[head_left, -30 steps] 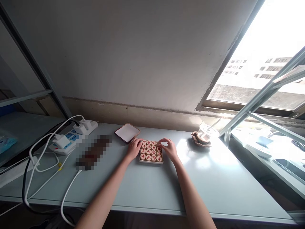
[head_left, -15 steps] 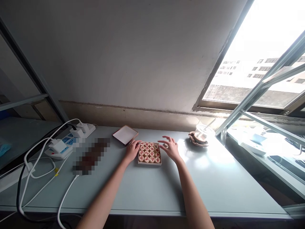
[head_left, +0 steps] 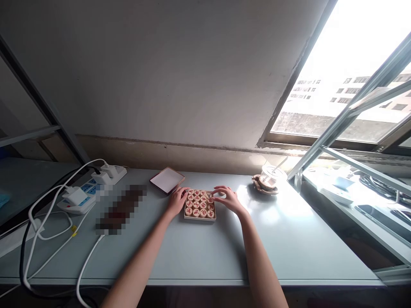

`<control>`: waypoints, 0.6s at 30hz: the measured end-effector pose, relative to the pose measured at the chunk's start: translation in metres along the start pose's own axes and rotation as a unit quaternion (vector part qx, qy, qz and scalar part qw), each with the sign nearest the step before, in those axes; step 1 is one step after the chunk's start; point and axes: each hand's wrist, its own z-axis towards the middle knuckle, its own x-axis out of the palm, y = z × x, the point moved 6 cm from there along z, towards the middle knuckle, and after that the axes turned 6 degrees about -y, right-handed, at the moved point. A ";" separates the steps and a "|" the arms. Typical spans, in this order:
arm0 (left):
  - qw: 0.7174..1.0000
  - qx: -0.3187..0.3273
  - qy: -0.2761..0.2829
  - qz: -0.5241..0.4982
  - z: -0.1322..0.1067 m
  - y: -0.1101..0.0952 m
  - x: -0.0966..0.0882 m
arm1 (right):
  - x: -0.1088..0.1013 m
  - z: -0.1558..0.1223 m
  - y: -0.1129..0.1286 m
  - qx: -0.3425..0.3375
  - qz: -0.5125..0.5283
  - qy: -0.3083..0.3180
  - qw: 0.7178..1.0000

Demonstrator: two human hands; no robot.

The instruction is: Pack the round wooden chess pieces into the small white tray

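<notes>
A small square box (head_left: pixel 199 217) of round wooden game pieces (head_left: pixel 199 204) with red characters lies on the pale table (head_left: pixel 192 252). My left hand (head_left: pixel 176 201) rests against the box's left side, fingers curled on its edge. At the box's far right corner my right hand (head_left: pixel 226 198) has its thumb and fingers drawn together over the pieces. Whether a piece sits between those fingertips is too small to tell.
The box's lid (head_left: pixel 167 180) lies upturned behind the box to the left. A power strip (head_left: pixel 91 188) with white chargers and cables (head_left: pixel 48 205) sits far left. A glass with a straw on a dish (head_left: pixel 268 179) stands near the open window frame (head_left: pixel 340 128).
My right hand had lifted with spread fingers half a second ago; now it is back down at the box's right corner with fingers drawn in. My left hand stays at the box's left side.
</notes>
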 end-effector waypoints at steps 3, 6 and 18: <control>1.000 0.000 -0.001 0.001 0.000 -0.001 0.000 | 0.002 -0.002 0.004 -0.028 -0.034 0.007 0.999; 1.000 0.003 0.000 0.002 0.000 -0.001 0.000 | 0.006 -0.001 0.007 -0.033 -0.030 0.011 0.999; 1.000 0.008 -0.001 0.013 0.002 0.001 0.001 | -0.017 -0.007 -0.040 0.133 -0.017 -0.011 0.991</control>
